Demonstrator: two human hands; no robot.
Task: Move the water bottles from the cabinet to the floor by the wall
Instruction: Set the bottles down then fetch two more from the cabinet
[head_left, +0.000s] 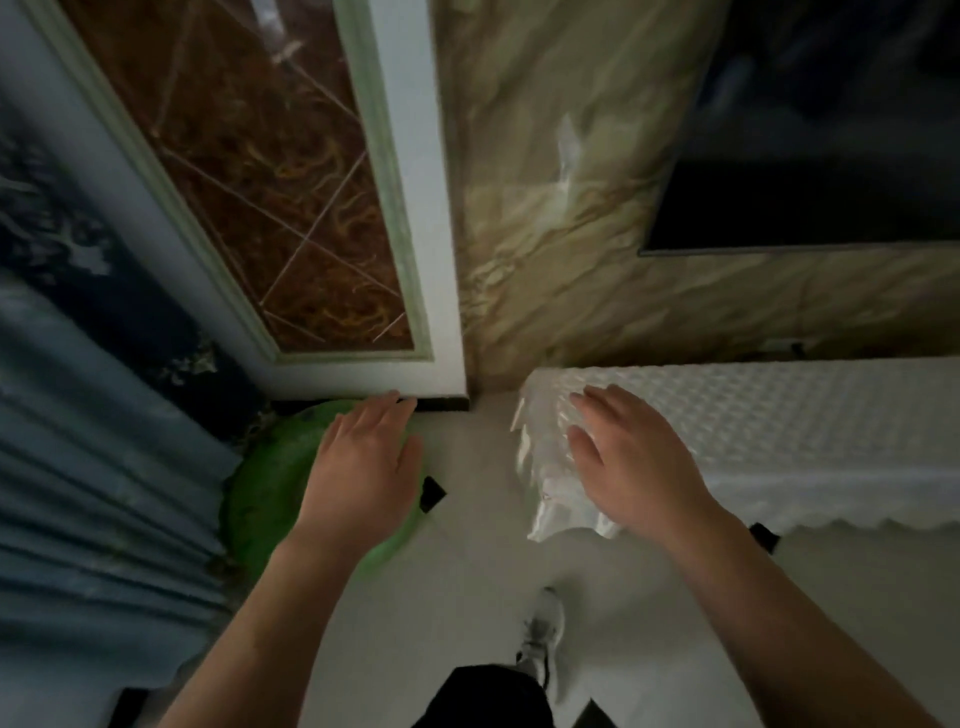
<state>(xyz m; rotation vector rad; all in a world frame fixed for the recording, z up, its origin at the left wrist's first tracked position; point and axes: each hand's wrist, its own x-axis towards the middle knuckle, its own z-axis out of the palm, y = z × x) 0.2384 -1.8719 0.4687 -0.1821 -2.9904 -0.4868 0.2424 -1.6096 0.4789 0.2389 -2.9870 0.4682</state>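
- The fingers (382, 410) of the left hand (363, 457) are straight and a little apart. They hold nothing.
- The fingers (597, 402) of the right hand (628, 457) are straight and a little apart too. They also hold nothing.
- Both hands are palm down, and both arms are bare.
- The left hand is over a round green bowl (260, 499) that sits on the floor (467, 519). I cannot tell if the hand touches it.
- A small black piece (431, 493) lies on the floor just beside the bowl.
- The right hand is over the corner of a white cloth (779, 415) with a bumpy pattern. I cannot tell if the hand rests on it.
- The cloth covers a long low thing set against the wall (545, 208). Its shiny edge (545, 483) hangs down at the corner.
- The water bottles — I cannot tell where they are.
- The wall looks like tan marble. A dark screen (805, 182) hangs on it above the cloth.
- A white frame (415, 208) with a brown panel (249, 156) stands left of the wall — its bottom edge is near the left fingertips.
- A blue curtain (78, 467) hangs at the far left, beside the bowl.
- Low down are a pale shoe (543, 629) and a black trouser leg (483, 696).
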